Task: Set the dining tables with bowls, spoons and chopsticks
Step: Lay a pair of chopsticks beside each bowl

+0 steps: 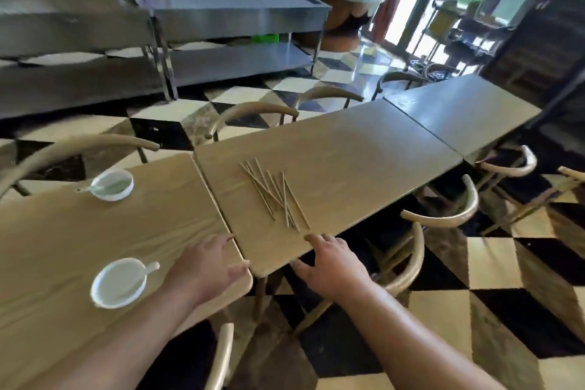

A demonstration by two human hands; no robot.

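Three tabletops stand end to end: the near tabletop (79, 241) and middle tabletop (332, 161) are pale wood-grain laminate, flat and smooth, with rounded corners; the far one (459, 111) looks greyer. Bentwood chairs (443, 218) with curved backs line both sides.

Two white bowls sit on the near tabletop, a near bowl (118, 283) and a far bowl (112, 184), each with a spoon in it. They look ceramic: rigid, glazed, probably slippery and breakable. Lift by the rim or cup underneath.

The chopsticks (275, 196) lie in a loose, crossed pile on the middle tabletop. They are thin, stiff, light and likely to roll; pinch a pair near mid-length.

The left hand (205, 266) rests on the near tabletop's corner, grip released. The right hand (332, 260) is at the middle tabletop's edge, fingers spread, holding nothing.
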